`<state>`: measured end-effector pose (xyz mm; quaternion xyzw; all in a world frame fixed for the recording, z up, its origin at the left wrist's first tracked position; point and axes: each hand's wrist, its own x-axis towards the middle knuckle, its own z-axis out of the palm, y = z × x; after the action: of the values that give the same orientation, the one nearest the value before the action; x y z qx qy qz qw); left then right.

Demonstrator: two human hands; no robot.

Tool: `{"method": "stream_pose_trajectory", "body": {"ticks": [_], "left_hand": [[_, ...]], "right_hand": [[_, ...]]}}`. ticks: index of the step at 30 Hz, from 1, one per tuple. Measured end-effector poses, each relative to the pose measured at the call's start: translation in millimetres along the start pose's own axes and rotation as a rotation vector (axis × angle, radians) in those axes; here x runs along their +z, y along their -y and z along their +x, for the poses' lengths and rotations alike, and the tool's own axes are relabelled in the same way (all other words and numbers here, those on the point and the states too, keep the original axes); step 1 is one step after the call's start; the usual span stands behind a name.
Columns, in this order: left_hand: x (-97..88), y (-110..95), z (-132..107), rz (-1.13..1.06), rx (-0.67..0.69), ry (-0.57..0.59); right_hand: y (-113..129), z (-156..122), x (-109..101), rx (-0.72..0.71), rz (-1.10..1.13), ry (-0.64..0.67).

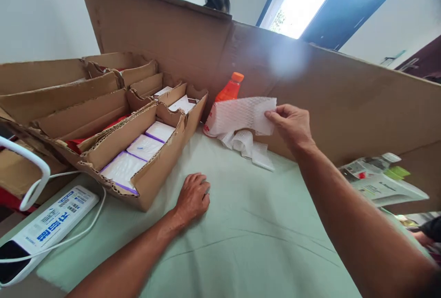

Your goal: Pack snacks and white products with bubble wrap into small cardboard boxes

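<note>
A translucent piece of bubble wrap (241,113) hangs from the thumb and fingers of my right hand (291,121), pinched at its right end. It partly hides an orange-red bottle (230,90) with an orange cap. Below it, more bubble wrap pieces (248,146) lie curled on the green table cover (255,210). My left hand (195,197) rests on that cover with its fingers curled in, and nothing shows in it. To its left is a cardboard compartment box (153,187) with several white, purple-edged small boxes (144,147) inside.
Tall cardboard panels (344,105) wall off the back and right. More cardboard compartments (62,95) stand at the left. A white labelled device (51,224) with a white cable (98,215) lies at front left. Plastic packages (382,180) are at the right, near another person's hand (422,238).
</note>
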<state>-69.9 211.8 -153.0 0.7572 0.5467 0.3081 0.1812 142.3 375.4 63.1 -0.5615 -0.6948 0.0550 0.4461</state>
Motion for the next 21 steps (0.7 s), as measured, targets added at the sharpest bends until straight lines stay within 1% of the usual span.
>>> {"method": "stream_pose_trajectory", "body": {"ticks": [2, 4, 6, 8, 10, 12, 15, 16, 18, 19, 21], "left_hand": [[-0.5, -1, 0, 0.012, -0.005, 0.002], [-0.7, -1, 0, 0.022, -0.006, 0.002], [-0.4, -2, 1, 0.026, -0.006, -0.002], [0.3, -2, 1, 0.023, -0.005, -0.006], [1.4, -2, 2, 0.017, -0.006, -0.009], [2.6, -1, 2, 0.008, -0.008, -0.008], [4.1, 0, 3, -0.003, -0.012, 0.001], [4.4, 0, 3, -0.006, -0.013, 0.004], [4.5, 0, 4, -0.010, -0.017, 0.009], [4.5, 0, 4, -0.011, -0.020, 0.012], [4.0, 0, 4, -0.012, -0.025, 0.015]], "right_hand": [[-36, -1, 4, 0.132, -0.158, -0.042], [-60, -4, 9, 0.217, -0.269, -0.033], [-69, -7, 13, 0.250, -0.325, -0.021], [-59, -7, 18, 0.230, -0.337, -0.024], [-31, -4, 27, 0.122, -0.312, 0.026], [12, 2, 44, -0.060, -0.236, 0.133], [85, 13, 81, -0.331, -0.111, 0.335], [107, 16, 96, -0.391, -0.103, 0.425], [143, 21, 124, -0.465, -0.169, 0.618], [156, 24, 138, -0.499, -0.239, 0.726], [171, 28, 160, -0.571, -0.389, 0.931]]}}
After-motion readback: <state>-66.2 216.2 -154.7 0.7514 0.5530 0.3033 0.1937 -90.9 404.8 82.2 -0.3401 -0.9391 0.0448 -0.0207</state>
